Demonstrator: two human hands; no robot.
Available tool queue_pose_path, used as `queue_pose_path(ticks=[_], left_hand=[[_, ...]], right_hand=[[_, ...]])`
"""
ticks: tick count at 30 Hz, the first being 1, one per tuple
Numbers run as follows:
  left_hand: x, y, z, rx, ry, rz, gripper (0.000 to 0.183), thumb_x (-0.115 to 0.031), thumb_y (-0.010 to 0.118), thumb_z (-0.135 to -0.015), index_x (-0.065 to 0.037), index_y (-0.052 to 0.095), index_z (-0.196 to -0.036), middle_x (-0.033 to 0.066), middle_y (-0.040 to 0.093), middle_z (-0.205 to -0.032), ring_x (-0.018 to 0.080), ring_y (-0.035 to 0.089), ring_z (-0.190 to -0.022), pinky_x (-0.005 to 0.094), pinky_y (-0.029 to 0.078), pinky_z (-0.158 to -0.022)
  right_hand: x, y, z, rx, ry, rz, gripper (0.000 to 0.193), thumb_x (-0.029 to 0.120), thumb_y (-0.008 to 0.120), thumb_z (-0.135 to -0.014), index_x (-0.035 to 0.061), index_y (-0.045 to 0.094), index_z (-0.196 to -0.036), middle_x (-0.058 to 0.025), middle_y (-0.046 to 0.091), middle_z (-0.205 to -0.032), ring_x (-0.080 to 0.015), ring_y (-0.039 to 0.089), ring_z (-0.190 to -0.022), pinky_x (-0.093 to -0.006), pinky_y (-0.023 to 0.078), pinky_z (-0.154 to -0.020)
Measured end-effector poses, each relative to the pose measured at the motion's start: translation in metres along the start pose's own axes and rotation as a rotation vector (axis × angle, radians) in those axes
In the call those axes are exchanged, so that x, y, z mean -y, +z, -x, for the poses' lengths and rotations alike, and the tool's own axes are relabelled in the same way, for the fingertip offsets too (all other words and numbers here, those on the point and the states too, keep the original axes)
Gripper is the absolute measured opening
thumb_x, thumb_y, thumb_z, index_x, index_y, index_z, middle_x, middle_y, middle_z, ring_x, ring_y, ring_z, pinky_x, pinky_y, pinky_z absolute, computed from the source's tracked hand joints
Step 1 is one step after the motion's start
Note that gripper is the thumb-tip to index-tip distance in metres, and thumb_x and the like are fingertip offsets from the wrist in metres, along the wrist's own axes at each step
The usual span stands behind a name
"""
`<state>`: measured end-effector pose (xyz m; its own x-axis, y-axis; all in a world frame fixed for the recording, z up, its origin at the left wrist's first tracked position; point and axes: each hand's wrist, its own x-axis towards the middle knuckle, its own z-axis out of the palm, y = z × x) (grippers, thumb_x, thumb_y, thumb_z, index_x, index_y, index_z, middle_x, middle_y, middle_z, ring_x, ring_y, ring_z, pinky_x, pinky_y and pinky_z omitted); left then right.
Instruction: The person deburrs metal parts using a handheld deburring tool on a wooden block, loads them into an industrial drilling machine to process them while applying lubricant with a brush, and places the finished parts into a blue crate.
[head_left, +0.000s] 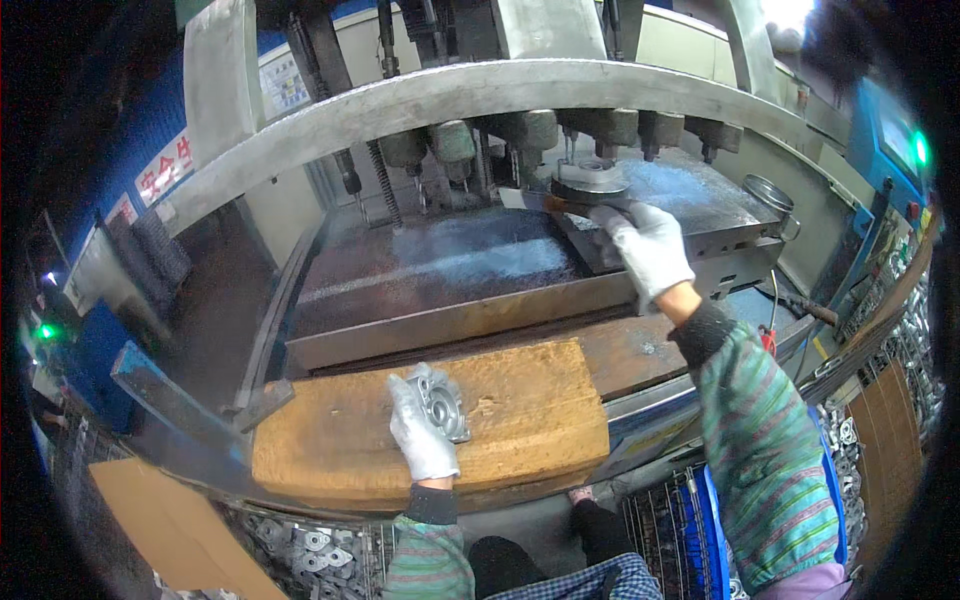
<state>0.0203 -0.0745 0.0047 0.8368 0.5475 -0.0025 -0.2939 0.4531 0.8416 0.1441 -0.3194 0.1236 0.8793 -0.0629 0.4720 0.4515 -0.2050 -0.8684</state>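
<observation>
Metal casting (443, 407), grey and with a round recess, is at the left gloved hand (420, 435), above the left-middle part of a yellowish wooden block (530, 430); whether it rests on the wood or is held just clear cannot be told. The left grip is closed on the casting's left and near edges. The right gloved hand (650, 250) reaches farther out over the steel bed (440, 265), its grip closed around the brown handle of a flat, pale-ended tool (530, 201), which points left, just on the near side of a round metal fixture (590, 182). At the bed's far right stands a round metal can (768, 193) with a side handle; what it holds is unclear. Near left, beside a cardboard sheet (180, 520), lies a heap of similar grey castings (315, 550), its container's walls hard to make out. Near right, a wire basket (660, 520) stands beside a blue crate (714, 515), partly hidden by the right sleeve (765, 440); the basket's contents are too dim to tell. More loose castings (848, 435) are heaped to the right of the sleeve, by another cardboard piece (885, 430).
</observation>
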Motion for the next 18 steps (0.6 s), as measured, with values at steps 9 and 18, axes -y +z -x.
queue_pose_path(ticks=[9, 18], left_hand=[[0.002, -0.004, -0.002, 0.005, 0.002, -0.035, 0.058, -0.052, 0.04, -0.097, 0.001, 0.057, -0.114, 0.0084, 0.064, -0.091, 0.0165, 0.061, -0.079, 0.0287, 0.05, -0.072], [-0.002, 0.001, 0.001, 0.01, 0.009, -0.006, 0.056, -0.051, 0.04, -0.097, 0.001, 0.057, -0.113, 0.0083, 0.063, -0.089, 0.0172, 0.06, -0.076, 0.0284, 0.05, -0.068]], right_hand=[[0.003, 0.069, -0.027, -0.034, 0.029, 0.154, 0.032, 0.03, 0.065, -0.085, 0.0015, 0.069, -0.099, -0.0144, 0.067, -0.076, -0.0208, 0.062, -0.058, -0.032, 0.049, -0.058], [0.026, 0.148, 0.012, 0.212, -0.182, 0.339, 0.026, 0.026, 0.059, -0.087, 0.0041, 0.067, -0.098, -0.0216, 0.066, -0.091, -0.036, 0.065, -0.083, -0.0394, 0.051, -0.075]])
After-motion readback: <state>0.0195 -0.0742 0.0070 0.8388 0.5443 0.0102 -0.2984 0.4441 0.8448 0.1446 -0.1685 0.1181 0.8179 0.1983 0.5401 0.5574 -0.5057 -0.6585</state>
